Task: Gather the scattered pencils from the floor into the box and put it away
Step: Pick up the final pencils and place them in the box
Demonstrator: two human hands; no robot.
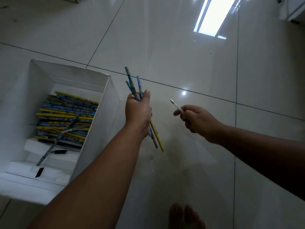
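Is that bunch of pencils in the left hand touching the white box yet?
Apart. The head view shows the bunch of pencils gripped in the left hand, with bare floor visible between it and the white box wall.

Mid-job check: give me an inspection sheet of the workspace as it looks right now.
Surface: glossy tiled floor, no loose pencils in view.
Job's things: white box open on the floor, pencil pile inside.
Clutter: nothing seen.
Hands: left hand fisted around a pencil bundle, beside the box; right hand pinching a white pen.
Cables: nothing seen.
Surroundings: bare foot at the bottom edge; window reflection on the tiles.
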